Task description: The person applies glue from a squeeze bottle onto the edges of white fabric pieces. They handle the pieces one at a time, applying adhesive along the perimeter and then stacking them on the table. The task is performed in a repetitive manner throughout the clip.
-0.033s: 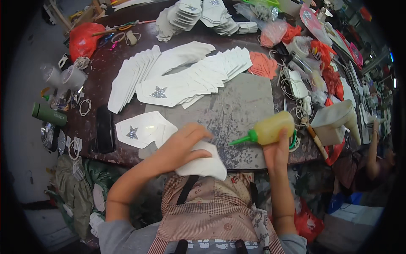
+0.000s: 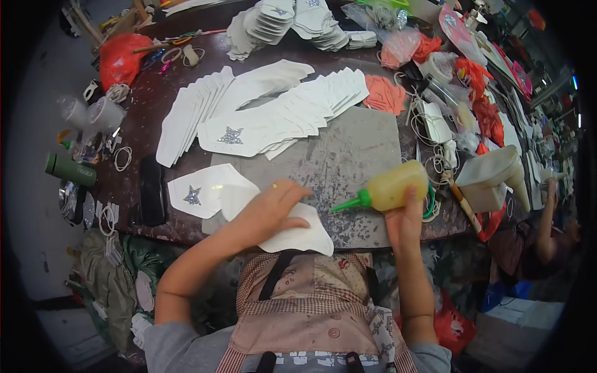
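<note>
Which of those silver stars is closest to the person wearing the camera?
The silver star left of the left hand, near the black object; the others lie farther back, on the fanned white pieces and far stacks.

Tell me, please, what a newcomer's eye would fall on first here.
Probably the yellow squeeze bottle with its green nozzle, held in the right hand at the right edge of the grey board. Next come the fanned white cut pieces across the middle of the table, the front one bearing a glittery silver star. The red plastic bag at its far left corner also stands out.
</note>
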### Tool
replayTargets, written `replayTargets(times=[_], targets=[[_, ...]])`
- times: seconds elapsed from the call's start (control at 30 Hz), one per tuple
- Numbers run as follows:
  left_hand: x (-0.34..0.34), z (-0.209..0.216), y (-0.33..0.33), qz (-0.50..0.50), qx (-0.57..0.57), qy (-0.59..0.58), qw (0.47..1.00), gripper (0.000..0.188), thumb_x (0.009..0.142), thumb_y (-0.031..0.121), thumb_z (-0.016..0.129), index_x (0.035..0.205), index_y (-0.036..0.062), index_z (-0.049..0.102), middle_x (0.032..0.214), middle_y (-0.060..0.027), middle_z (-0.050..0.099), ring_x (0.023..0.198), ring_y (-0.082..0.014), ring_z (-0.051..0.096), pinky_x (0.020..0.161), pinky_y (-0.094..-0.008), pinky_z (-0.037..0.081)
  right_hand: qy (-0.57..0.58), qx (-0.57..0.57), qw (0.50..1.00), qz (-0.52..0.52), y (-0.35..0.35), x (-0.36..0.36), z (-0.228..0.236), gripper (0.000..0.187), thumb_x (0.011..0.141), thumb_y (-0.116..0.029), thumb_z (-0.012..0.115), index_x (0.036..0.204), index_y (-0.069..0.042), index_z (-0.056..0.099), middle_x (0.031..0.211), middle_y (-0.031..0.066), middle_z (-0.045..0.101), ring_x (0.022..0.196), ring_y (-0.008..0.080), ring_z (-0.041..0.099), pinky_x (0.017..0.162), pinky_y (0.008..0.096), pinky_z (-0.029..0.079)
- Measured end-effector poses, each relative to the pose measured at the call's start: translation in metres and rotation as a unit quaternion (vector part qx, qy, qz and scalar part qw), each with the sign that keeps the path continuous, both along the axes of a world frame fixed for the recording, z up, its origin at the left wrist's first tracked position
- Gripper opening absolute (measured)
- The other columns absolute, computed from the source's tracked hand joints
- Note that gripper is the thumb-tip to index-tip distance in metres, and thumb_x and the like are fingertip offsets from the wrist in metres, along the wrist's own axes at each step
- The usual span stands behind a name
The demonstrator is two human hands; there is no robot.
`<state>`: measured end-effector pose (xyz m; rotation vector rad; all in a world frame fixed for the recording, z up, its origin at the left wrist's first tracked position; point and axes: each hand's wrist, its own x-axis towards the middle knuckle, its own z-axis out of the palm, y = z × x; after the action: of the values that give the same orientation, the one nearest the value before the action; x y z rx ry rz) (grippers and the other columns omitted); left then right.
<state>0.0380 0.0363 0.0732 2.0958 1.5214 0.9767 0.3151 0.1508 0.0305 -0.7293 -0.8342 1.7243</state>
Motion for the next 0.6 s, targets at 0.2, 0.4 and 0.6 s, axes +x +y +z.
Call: replayTargets(times=[0.2,0.4,0.6], targets=[[-0.004,-0.027,0.009,0.029,0.023,0.099,0.994,0.055,0.068,0.033,0.084,0.107,0.0039,0.059,0.101,-0.0129,0.056,0.094,-0.0337,0.055,0.084,-0.0414,0.046,-0.111,0.043,0.992,0.028,0.007,-0.023,0.003,0.041,0.095,-0.026,0.068,0.121,0.002,0.053,0.108,0.0090,0.063,0.098,0.0200,0.066,0.083,0.0388,0.059],[-0.004,-0.019,0.008,0.017,0.004,0.108,0.994,0.061,0.064,0.040,0.083,0.103,0.0022,0.056,0.100,-0.0143,0.052,0.091,-0.0350,0.053,0.083,-0.0419,0.045,-0.127,0.005,0.990,0.053,0.011,-0.040,0.015,0.045,0.092,-0.029,0.071,0.121,0.001,0.053,0.106,0.0091,0.063,0.093,0.0180,0.067,0.077,0.0357,0.061],[-0.005,-0.021,0.006,0.029,0.004,0.096,0.995,0.066,0.063,0.040,0.084,0.106,0.0004,0.053,0.099,-0.0145,0.053,0.092,-0.0355,0.053,0.081,-0.0419,0.045,-0.157,0.036,0.986,0.047,0.013,-0.037,0.005,0.048,0.091,-0.030,0.073,0.122,0.002,0.054,0.106,0.0081,0.063,0.092,0.0166,0.066,0.075,0.0318,0.059]])
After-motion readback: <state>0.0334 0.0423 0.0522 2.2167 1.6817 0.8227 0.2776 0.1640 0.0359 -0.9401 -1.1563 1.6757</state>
